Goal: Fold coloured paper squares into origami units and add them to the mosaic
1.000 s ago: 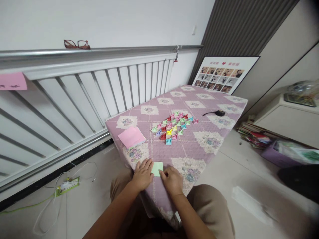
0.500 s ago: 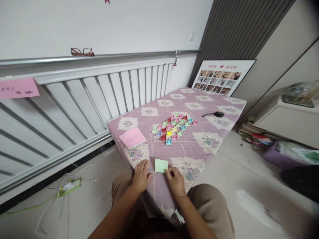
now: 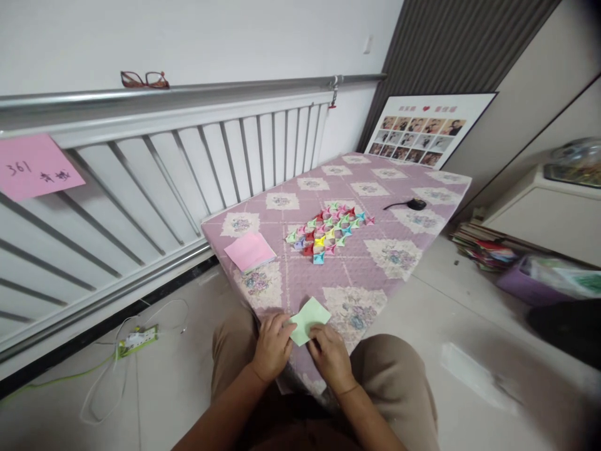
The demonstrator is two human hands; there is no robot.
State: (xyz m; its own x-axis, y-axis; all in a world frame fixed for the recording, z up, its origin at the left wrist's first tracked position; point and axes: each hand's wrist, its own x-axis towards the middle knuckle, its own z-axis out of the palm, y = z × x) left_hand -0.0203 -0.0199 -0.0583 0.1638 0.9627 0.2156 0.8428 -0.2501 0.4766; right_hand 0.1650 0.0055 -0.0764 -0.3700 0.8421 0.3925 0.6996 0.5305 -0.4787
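Note:
A light green sheet of paper [image 3: 310, 318] is at the near end of the cloth-covered table, turned so that its corners point up and down. My left hand [image 3: 273, 346] is closed at its left edge, thumb and fingers meeting the paper. My right hand [image 3: 330, 354] pinches the lower right edge, its fingertips partly covering the sheet. Beyond them lie several small folded paper pieces [image 3: 320, 240] in many colours, set out in rows. To the left rests a stack of pink paper squares [image 3: 250, 250].
A black object with a strap [image 3: 416, 204] lies on the table's right side. Behind the table leans a photo board [image 3: 425, 133]. A white radiator [image 3: 235, 160] runs along the left, with glasses [image 3: 144, 79] on its pipe. A power strip [image 3: 138, 340] with cables is on the floor.
The green paper has been turned from lying square to cornerwise. My left hand has moved from the cloth onto its left edge. My right hand stays on the paper.

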